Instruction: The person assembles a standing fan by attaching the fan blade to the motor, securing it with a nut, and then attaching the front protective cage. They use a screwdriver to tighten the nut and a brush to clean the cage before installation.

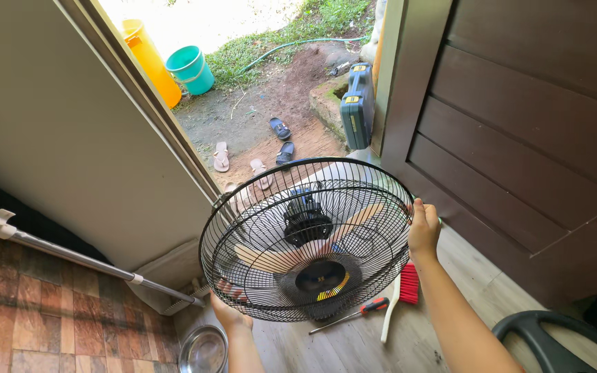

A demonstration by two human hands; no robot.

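A round black wire fan cage (307, 239) is being held tilted above the wooden floor near the open doorway, its front and rear grilles enclosing pale blades and a dark motor hub.

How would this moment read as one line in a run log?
left hand: grips fan grille lower rim | right hand: grips right rim | grille: lifted, tilted | floor: screwdriver, brush, steel bowl

Your daylight pours in through the open doorway (257, 90), glaring white on the far ground; indoors stays softer, sharp, slightly bowed at the edges
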